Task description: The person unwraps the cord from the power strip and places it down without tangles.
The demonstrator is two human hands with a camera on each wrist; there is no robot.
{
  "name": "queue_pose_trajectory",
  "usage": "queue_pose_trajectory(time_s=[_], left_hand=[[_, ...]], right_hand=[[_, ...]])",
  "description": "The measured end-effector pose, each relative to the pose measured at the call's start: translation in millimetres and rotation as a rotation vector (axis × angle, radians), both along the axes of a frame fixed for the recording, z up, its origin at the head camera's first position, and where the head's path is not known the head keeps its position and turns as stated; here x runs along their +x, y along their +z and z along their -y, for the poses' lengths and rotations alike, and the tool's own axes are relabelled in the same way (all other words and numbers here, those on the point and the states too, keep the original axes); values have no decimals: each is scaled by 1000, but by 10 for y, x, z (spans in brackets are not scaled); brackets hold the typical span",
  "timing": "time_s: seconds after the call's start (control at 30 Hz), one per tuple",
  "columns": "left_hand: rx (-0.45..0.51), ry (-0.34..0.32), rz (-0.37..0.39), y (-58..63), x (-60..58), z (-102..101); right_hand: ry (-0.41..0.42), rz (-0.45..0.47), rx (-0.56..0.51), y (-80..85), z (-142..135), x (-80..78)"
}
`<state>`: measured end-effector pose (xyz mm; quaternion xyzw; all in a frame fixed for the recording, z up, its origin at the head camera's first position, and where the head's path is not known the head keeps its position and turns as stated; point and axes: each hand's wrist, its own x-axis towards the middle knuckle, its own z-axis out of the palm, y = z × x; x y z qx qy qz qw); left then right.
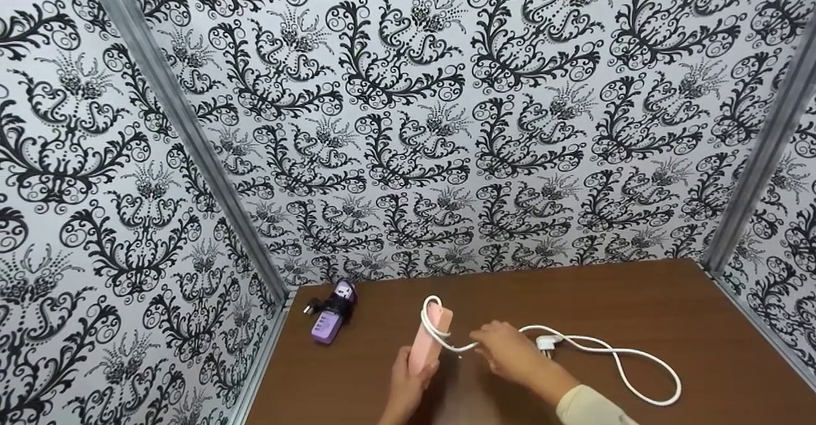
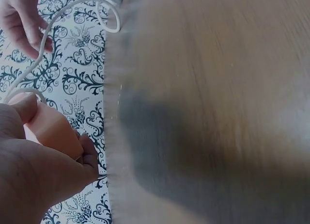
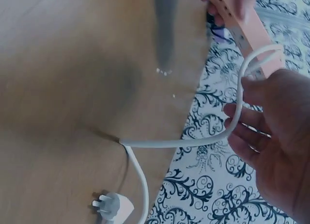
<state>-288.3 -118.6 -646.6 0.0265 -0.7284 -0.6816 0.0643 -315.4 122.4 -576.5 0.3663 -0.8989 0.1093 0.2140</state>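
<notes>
My left hand (image 1: 406, 379) grips the lower end of a pink power strip (image 1: 423, 350), held tilted up above the brown table. Its white cord (image 1: 435, 331) loops round the strip's upper end and runs across to my right hand (image 1: 508, 350). In the right wrist view the cord (image 3: 240, 95) passes between the thumb and curled fingers of that hand, just beside the strip (image 3: 259, 37). Beyond the right hand, the cord trails over the table in a long loop. The white plug (image 3: 116, 207) lies on the tabletop, pins showing.
At the table's back left lies a purple power strip (image 1: 326, 327) with its black cord (image 1: 338, 307) bundled round it. Small white specks (image 3: 164, 72) dot the wooden table (image 1: 574, 297). Black-and-white patterned walls (image 1: 408, 125) with grey metal posts (image 1: 185, 125) enclose the back and sides.
</notes>
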Motion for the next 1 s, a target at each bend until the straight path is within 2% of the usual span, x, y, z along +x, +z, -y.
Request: queue_pose_trajectory(time_s=[0.17,0.4,0.5,0.67,0.87,1.0], left_hand=[[1,-7,-3,-66,23,13],[-30,2,-4,-75,40,76],[-74,10,-27,-57,47,76],[-165,4,-65,-41,57,100],[-199,-64,-102,-29,64,131],[-184,-117,-96,-37,68,146]], right_hand=[[-16,-152,99,-72,22,-52],[-40,-181,113,-1,-29,-49],[-77,-160,27,62,-59,-40],[-186,-135,-191,127,-119,-59],[-291,-159,-328,163,-195,-125],[-346,-76,-400,201,-233,-167]])
